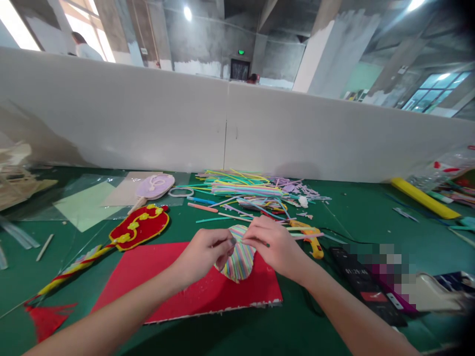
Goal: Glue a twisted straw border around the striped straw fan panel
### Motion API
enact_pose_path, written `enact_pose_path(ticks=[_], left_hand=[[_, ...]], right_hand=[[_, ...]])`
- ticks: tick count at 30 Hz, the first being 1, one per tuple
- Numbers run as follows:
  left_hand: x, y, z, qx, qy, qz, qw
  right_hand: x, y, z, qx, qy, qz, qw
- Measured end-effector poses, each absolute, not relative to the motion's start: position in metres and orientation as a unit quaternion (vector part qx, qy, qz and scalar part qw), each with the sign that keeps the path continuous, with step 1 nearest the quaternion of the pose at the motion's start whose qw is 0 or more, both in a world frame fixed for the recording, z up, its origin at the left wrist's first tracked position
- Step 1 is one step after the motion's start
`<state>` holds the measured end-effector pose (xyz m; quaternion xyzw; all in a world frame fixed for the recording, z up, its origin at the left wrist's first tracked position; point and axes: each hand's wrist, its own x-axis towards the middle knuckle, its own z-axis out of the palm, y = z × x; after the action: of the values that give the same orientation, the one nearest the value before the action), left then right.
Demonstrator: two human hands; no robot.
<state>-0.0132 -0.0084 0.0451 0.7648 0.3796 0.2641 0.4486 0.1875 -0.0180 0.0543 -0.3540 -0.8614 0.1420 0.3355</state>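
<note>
A rounded panel of pastel-striped strips (240,262) is over the red board (178,282), directly under both hands. My left hand (210,249) reaches its left side, thumb and fingers pinched together near the middle of the stripes. From the upper right, my right hand (272,242) comes over the panel with its fingertips also pinched, close to the left ones. Whatever lies between the fingertips is too small or hidden to make out. Part of the panel's upper edge is covered by the right hand.
Thin coloured strips (245,185) are heaped behind the board. A yellow glue gun (313,242) lies right of my right hand, near a black phone (363,284). Left are a red and yellow fan (139,228) and a lilac fan (155,187). A white partition (148,118) bounds the back.
</note>
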Motion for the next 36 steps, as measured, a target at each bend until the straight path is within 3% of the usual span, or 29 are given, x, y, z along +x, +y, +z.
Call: enact_pose_path(ticks=[3,7,9,15,18,36], left_hand=[[-0.012,-0.005,0.037,0.595,0.382,0.246,0.663],[-0.018,-0.003,0.029,0.582,0.358,0.226,0.694],[-0.023,-0.004,0.032,0.675,0.339,0.210,0.621],[-0.025,-0.006,0.040,0.888,0.389,0.209,0.126],[-0.019,-0.004,0.034,0.925,0.336,0.179,-0.012],[-0.011,-0.003,0.030,0.928,0.159,0.186,-0.279]], right_hand=[[0.189,-0.020,0.046,-0.313,-0.899,-0.001,0.305],[0.189,-0.018,0.041,-0.306,-0.908,0.008,0.287],[0.189,-0.015,0.043,-0.344,-0.893,0.092,0.275],[0.195,0.003,0.051,-0.445,-0.808,0.318,0.221],[0.197,0.009,0.051,-0.438,-0.791,0.378,0.199],[0.208,0.008,0.041,-0.409,-0.705,0.562,0.141]])
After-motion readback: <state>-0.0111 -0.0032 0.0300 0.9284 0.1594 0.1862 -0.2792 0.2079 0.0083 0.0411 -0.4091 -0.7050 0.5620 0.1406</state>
